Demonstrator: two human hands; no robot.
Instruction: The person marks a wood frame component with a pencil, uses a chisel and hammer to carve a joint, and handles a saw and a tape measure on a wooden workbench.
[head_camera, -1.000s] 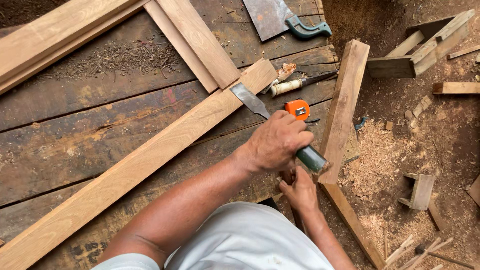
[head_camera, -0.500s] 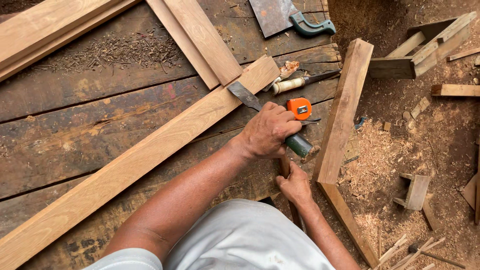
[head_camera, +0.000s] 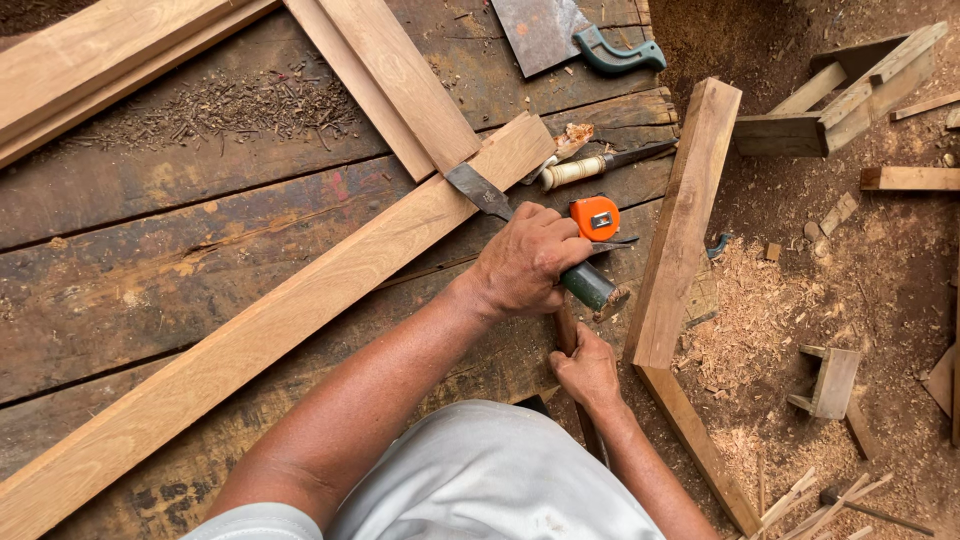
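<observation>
My left hand (head_camera: 525, 262) is closed around the dark green handle of a wide-bladed chisel (head_camera: 478, 190). The blade lies flat on a long pale wooden plank (head_camera: 300, 300) that runs diagonally across the dark workbench (head_camera: 150, 200), near where a second pale plank (head_camera: 400, 80) crosses it. Just below, at the bench's edge, my right hand (head_camera: 588, 372) grips a thin wooden handle (head_camera: 566, 330); its lower end is hidden behind my arm. An orange tape measure (head_camera: 595, 217) sits right beside my left hand.
A second chisel with a cream handle (head_camera: 580, 170) lies by the plank's end. A handsaw with a green grip (head_camera: 560, 35) rests at the top. A thick timber (head_camera: 685, 220) leans along the bench's right side. Shavings (head_camera: 760, 310) and wood offcuts (head_camera: 830, 380) cover the ground.
My left hand and the chisel have shifted a little up and to the left along the plank. My right hand stays on the wooden handle in about the same place.
</observation>
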